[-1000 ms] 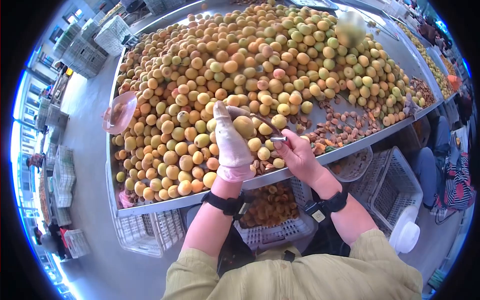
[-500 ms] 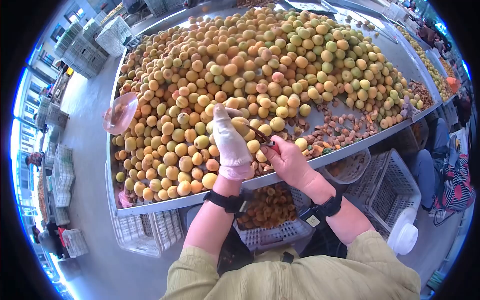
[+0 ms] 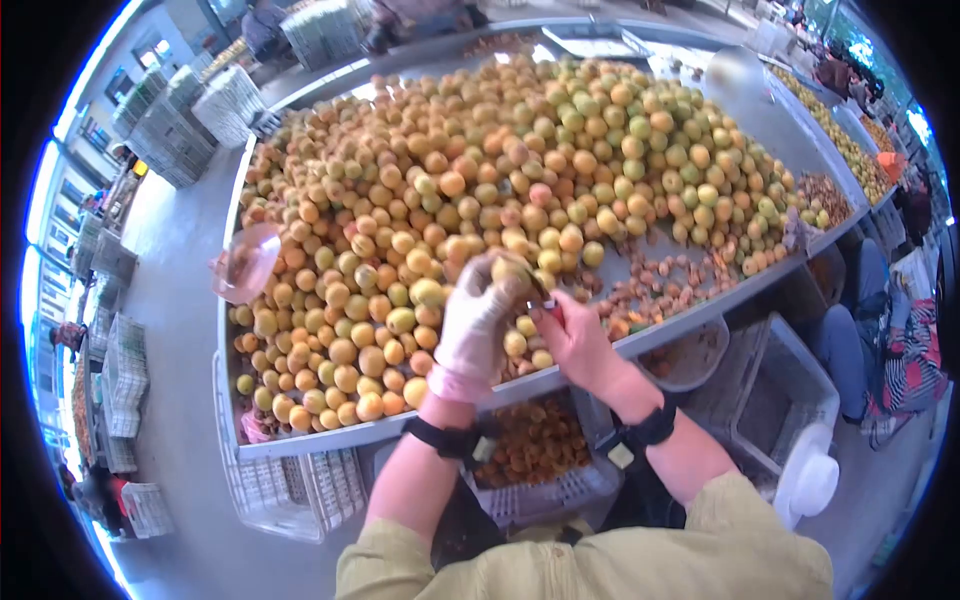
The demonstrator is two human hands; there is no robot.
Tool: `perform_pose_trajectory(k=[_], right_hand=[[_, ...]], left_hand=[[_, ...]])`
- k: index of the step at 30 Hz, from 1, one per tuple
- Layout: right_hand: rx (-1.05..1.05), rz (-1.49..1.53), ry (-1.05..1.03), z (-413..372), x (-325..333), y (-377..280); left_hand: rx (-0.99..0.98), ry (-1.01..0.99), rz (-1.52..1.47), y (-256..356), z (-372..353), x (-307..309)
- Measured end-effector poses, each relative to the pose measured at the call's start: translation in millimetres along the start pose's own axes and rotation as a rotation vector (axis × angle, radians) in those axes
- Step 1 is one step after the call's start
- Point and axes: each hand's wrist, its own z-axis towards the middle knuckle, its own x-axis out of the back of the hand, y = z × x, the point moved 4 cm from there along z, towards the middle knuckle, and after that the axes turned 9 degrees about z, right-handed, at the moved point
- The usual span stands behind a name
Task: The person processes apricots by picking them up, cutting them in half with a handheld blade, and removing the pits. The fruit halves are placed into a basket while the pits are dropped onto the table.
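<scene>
My left hand [image 3: 474, 325], in a whitish glove, is closed around a yellow apricot [image 3: 511, 277] above the front part of the fruit heap. My right hand [image 3: 586, 346] is bare and grips a small knife [image 3: 547, 304] with a red handle. Its curved dark blade lies against the held apricot; how deep it cuts is too blurred to tell. Loose apricots [image 3: 400, 320] surround my hands on the metal table [image 3: 400, 430]. To the right of them lie brown pits [image 3: 670, 280].
Below the table edge, a crate [image 3: 540, 510] holds dark orange apricot pieces [image 3: 535, 445]. More crates stand at lower left [image 3: 290, 490] and right [image 3: 780, 390], near a white stool-like object [image 3: 806, 478]. A pinkish clear bowl [image 3: 248, 264] sits at the left rim. A seated person's leg [image 3: 845, 350] is at right.
My left fingers have curled around the apricot, and the knife has come closer against it. The camera view has tilted up slightly, so the table appears lower.
</scene>
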Motion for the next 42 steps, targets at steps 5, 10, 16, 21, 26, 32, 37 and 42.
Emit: perform_pose_trajectory(k=[5,10,16,21,26,32,37,42], right_hand=[[-0.07,-0.067,-0.029,2,3,-7],[-0.161,0.092,-0.129,-3,1,0],[-0.233,0.348,-0.251,-6,5,10],[-0.067,0.081,-0.14,0,2,29],[-0.141,-0.176,0.081,-7,-9,11],[-0.176,0.065,-0.043,-4,-13,12],[-0.163,-0.084,-0.101,-10,-2,2],[-0.138,-0.148,-0.011,-13,-21,12]], left_hand=[[0.024,0.026,0.179,3,3,4],[0.07,0.015,0.197,3,-2,1],[0.024,0.116,0.349,-6,-6,-3],[0.087,0.003,0.181,-35,-5,4],[0.237,0.046,-0.223,-44,-4,-13],[0.243,0.218,-0.137,-51,-3,12],[0.322,0.198,-0.247,-40,-5,6],[0.274,0.244,-0.188,-47,-5,14]])
